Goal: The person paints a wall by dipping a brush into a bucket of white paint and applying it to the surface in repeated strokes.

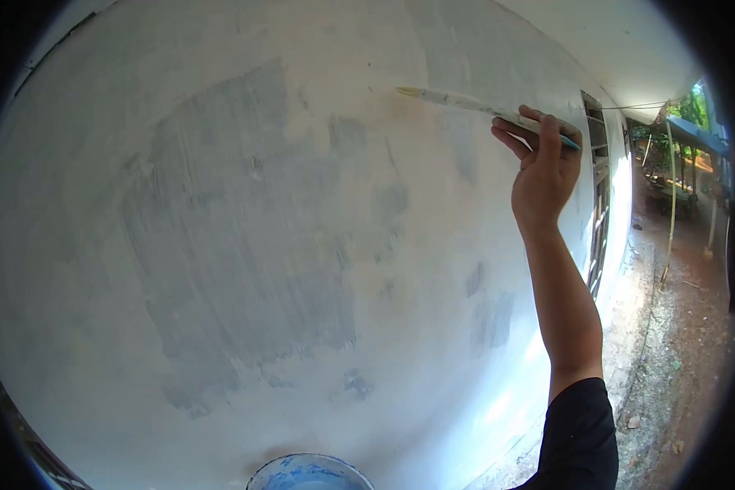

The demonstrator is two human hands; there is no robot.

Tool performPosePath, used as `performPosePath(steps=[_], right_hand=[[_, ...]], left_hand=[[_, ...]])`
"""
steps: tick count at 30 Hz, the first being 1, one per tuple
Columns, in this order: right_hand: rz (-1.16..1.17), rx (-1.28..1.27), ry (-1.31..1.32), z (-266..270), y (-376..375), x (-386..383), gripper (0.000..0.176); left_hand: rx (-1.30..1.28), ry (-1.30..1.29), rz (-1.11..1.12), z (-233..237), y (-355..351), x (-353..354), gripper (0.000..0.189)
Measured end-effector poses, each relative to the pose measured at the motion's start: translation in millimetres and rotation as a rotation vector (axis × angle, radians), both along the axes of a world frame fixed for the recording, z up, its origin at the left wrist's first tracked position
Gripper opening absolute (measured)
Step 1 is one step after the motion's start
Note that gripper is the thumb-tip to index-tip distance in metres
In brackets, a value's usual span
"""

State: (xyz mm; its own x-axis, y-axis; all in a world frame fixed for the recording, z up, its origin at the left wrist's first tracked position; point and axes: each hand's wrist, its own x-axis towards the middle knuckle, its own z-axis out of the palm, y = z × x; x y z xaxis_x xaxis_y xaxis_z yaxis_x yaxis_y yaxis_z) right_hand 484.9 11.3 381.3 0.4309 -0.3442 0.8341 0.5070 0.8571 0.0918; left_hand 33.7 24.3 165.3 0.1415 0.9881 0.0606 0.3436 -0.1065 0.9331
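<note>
My right hand [543, 167] is raised at the upper right and grips a long paintbrush [465, 102] by its handle. The brush points left, with its tip against the white wall [245, 237]. The wall shows grey patches where the paint is thin or still wet. A blue paint bucket [306, 472] smeared with white sits at the bottom edge, only its rim visible. My left hand is out of sight; I cannot tell whether it holds the bucket.
A window with a dark frame [600, 196] is set in the wall further right. Bare dirt ground [686, 343] runs along the wall's foot. Poles, a blue roof and greenery stand at the far right [694, 139].
</note>
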Motion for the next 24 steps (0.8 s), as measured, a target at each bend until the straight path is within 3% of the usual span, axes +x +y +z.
performPosePath(steps=[2,3,4,8,10,16,18,20,24], right_hand=[[0.098,-0.074,-0.024,-42,-22,-9,0.021],[0.170,-0.139,-0.057,-64,-34,-15,0.023],[0.257,-0.214,-0.081,-88,-45,-25,0.025],[0.630,-0.544,-0.122,-162,-70,-79,0.016],[0.618,-0.745,-0.026,-194,-81,-108,0.016],[0.522,-1.305,-0.426,-260,-64,-156,0.016],[0.529,-1.391,-0.337,-282,-48,-175,0.018],[0.436,-1.562,-0.514,-287,-38,-181,0.012],[0.352,-1.644,-0.557,-304,-22,-199,0.020]], left_hand=[[-0.138,-0.162,0.084,-21,10,12,0.029],[-0.121,-0.331,0.015,-38,17,15,0.017],[-0.111,-0.497,-0.032,-56,15,12,0.020],[-0.086,-0.397,-0.060,-69,9,29,0.028],[-0.081,-0.419,-0.054,-79,8,36,0.029],[0.010,-0.267,-0.043,-108,4,48,0.035],[-0.010,-0.237,-0.042,-112,2,48,0.036],[0.003,-0.242,-0.048,-121,2,49,0.035],[-0.021,-0.282,-0.041,-122,-1,52,0.033]])
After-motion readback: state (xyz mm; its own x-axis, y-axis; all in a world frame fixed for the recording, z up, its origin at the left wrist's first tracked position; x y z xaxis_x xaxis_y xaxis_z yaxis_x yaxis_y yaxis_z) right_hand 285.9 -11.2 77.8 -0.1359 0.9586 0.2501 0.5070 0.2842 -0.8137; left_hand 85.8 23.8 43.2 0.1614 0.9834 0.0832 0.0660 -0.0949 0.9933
